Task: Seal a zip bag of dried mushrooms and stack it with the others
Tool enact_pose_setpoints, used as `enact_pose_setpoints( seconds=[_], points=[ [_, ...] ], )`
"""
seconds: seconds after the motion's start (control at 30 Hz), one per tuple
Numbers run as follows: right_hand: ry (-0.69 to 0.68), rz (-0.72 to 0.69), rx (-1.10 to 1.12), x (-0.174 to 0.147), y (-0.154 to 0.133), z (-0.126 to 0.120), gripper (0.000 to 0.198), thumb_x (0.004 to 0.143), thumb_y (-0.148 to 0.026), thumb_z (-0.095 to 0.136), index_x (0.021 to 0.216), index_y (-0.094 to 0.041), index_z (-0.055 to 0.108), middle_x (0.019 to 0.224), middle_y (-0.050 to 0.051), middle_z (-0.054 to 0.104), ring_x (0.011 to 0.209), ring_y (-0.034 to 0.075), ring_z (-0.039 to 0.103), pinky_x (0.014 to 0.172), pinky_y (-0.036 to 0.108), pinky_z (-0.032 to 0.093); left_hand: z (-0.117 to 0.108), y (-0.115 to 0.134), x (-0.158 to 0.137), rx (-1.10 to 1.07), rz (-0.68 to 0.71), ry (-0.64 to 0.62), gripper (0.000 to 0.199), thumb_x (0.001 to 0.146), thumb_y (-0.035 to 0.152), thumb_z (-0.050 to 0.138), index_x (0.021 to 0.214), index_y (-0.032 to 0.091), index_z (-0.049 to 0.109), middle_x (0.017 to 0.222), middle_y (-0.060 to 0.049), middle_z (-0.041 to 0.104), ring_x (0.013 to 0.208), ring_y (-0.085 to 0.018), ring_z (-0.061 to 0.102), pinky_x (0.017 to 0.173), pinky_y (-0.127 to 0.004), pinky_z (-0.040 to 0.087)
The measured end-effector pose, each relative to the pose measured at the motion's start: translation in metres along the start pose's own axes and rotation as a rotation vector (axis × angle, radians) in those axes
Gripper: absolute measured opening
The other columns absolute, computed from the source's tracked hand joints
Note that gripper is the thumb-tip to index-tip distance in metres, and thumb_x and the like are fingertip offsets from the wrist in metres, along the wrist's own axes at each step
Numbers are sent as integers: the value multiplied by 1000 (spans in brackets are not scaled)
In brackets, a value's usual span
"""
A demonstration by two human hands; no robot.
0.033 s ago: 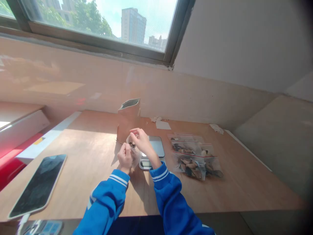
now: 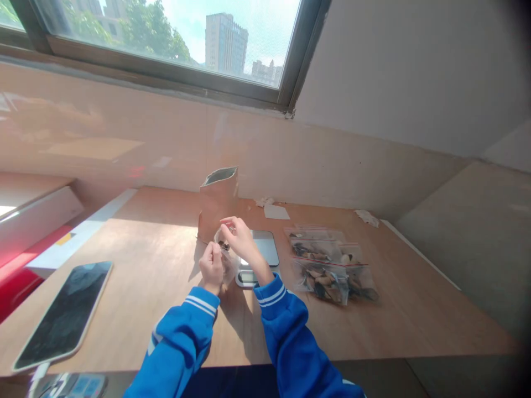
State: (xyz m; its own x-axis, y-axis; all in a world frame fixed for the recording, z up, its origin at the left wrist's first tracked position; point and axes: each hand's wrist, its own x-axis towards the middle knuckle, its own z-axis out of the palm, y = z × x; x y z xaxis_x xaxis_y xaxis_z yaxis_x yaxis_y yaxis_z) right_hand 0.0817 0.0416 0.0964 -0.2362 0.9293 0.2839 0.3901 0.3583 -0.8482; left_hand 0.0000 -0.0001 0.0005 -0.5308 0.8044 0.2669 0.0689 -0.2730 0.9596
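Observation:
My left hand point(image 2: 212, 266) is closed on the near left edge of a small clear plastic bag point(image 2: 229, 267). Some dark bits point(image 2: 224, 245) show at the mouth of this bag. From the right, my right hand point(image 2: 240, 239) reaches over the bag's mouth, its fingers bent and gripping the rim; the thumb is partly hidden. Just beyond both hands, an open-topped brown paper pouch point(image 2: 218, 202) stands upright. A small kitchen scale point(image 2: 266, 249) lies under and beside my right wrist, partly covered by it.
Several clear zip bags of dried brown pieces point(image 2: 326, 276) lie right of the scale. A white paper slip point(image 2: 276, 212) and crumpled scraps point(image 2: 367, 218) lie towards the wall. At the left, a phone point(image 2: 64, 315) with a cable rests near the table's front edge.

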Motion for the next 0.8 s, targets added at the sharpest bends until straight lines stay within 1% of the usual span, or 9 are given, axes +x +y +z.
enact_pose_setpoints(
  seconds=[0.1,0.23,0.4,0.5,0.6,0.67,0.73,0.77,0.8],
  points=[
    [-1,4,82,1,2,-1,19,90,-28,53,104,-19,63,110,7,58,95,15,62,86,29,51,0,1,0,-9,3,0,42,91,49,45,61,21,37,54,5,38,50,-11,37,50,-24,31],
    [51,-77,140,-1,4,-7,19,91,-26,50,102,-20,64,111,7,59,103,16,62,93,31,50,1,-2,0,-41,-18,-15,41,91,50,44,62,21,37,52,6,38,48,-11,36,49,-24,30],
    [126,-112,127,-11,13,-14,19,92,-28,48,97,-21,65,104,6,61,100,18,62,92,33,51,1,-2,-1,-81,-26,-19,44,92,51,45,61,22,36,48,6,37,44,-10,36,46,-24,30],
    [145,-97,92,-22,23,-18,22,93,-34,49,103,-21,63,109,8,60,105,19,60,95,35,50,1,3,-3,-161,-57,-32,44,93,51,44,62,22,36,45,7,36,40,-10,35,43,-24,29],
    [93,-54,69,-37,32,-23,40,89,-46,57,121,-21,54,126,11,53,120,22,54,106,40,44,2,10,-5,-239,-63,-16,43,94,51,45,62,22,36,44,7,36,38,-10,36,42,-24,31],
    [57,-38,36,-48,37,-26,61,83,-51,65,132,-21,46,141,13,44,135,25,41,115,44,35,2,13,-5,-260,-40,8,43,95,50,44,63,22,37,45,7,38,40,-10,40,45,-24,35],
    [19,-8,25,-57,39,-28,79,76,-53,72,140,-21,38,152,14,34,143,28,30,118,48,28,3,15,-5,-276,-15,22,43,95,49,44,63,22,38,48,6,40,45,-11,44,51,-24,40],
    [-14,12,43,-61,38,-28,86,74,-53,74,144,-22,35,154,15,32,144,30,30,118,50,28,3,16,-6,-296,-9,17,43,95,49,44,63,22,38,50,6,41,47,-11,46,53,-25,42],
    [-59,31,78,-64,38,-27,90,73,-53,75,146,-23,32,154,15,34,142,30,34,116,51,31,2,16,-6,-319,-5,3,42,95,49,44,63,22,38,51,5,41,49,-12,47,56,-26,44]
  ],
)
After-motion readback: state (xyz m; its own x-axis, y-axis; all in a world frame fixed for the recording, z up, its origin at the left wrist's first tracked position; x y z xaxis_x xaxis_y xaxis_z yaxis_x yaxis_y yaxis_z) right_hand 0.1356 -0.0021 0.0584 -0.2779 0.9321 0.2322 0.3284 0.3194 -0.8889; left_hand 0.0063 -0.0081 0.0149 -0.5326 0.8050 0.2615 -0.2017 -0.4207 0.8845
